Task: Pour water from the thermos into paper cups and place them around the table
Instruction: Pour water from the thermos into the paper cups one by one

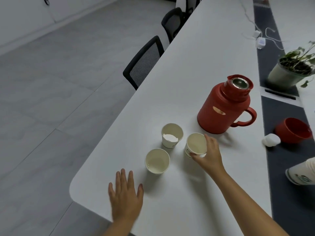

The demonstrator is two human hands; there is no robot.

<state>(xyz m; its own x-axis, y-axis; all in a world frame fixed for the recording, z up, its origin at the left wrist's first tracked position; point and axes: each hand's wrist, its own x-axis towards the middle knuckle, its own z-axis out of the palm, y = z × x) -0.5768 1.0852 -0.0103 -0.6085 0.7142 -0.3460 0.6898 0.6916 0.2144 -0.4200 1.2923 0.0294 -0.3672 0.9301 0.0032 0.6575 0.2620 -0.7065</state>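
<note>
Three paper cups stand close together on the white table (196, 68). My right hand (210, 155) grips the right cup (195, 145) by its rim, thumb on the near side and fingers over the far side. The far cup (171, 135) and the near cup (157, 161) stand free. My left hand (125, 196) lies flat on the table with straight fingers, just left of the near cup. The red thermos (223, 106) stands upright behind the cups with its top uncovered and its handle pointing right.
The thermos's red lid (294, 132) lies mouth-up on the dark centre strip beside a white stopper (271, 140). A stack of paper cups (301, 172) lies at the right edge. A potted plant (293, 70), chargers with cables (260, 40) and two black chairs (144, 62) are further back.
</note>
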